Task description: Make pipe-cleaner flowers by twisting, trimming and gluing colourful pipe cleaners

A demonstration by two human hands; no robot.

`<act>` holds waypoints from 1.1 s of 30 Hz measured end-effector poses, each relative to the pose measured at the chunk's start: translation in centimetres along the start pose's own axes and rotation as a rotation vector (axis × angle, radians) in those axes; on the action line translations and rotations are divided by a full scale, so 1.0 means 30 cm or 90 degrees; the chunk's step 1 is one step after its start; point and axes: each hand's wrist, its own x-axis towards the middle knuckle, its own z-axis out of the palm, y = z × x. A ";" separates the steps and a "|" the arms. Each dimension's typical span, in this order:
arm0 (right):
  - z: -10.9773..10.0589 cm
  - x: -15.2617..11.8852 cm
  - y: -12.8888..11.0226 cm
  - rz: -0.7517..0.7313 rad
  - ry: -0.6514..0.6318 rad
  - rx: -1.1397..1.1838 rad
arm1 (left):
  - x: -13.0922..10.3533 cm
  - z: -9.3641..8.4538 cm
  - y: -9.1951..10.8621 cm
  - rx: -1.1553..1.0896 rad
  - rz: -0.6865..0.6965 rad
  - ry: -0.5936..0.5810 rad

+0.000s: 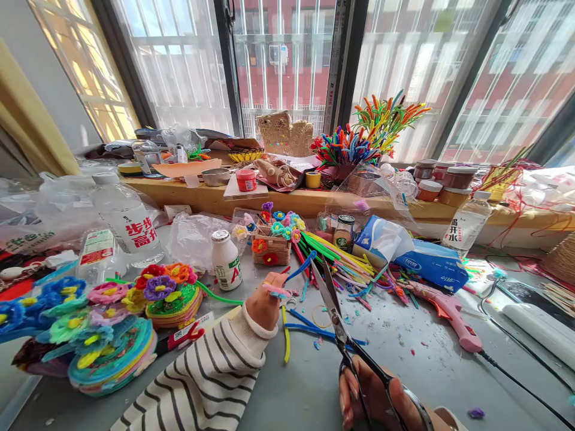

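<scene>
My left hand [262,306], in a striped sleeve, is closed on a blue pipe cleaner [302,265] that sticks out up and to the right. Something small and pink [277,291] shows at its fingers; I cannot make out what it is. My right hand [375,389] grips a pair of scissors [338,328] by its dark handles. The parted blades point up and away, their tips close to the free end of the blue pipe cleaner. Whether they touch it I cannot tell. More blue pipe cleaners [314,333] and a yellow one [286,338] lie on the grey table between my hands.
Colourful pipe-cleaner flowers [74,323] crowd the left. A white bottle [226,261] and a small flower basket [272,248] stand ahead. Loose pipe cleaners [341,263], a tissue pack [431,263] and a pink glue gun [449,314] with its cord are to the right.
</scene>
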 end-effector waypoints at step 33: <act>0.011 -0.029 -0.064 -0.104 0.119 -0.083 | 0.037 -0.001 -0.012 -0.947 -0.817 -0.186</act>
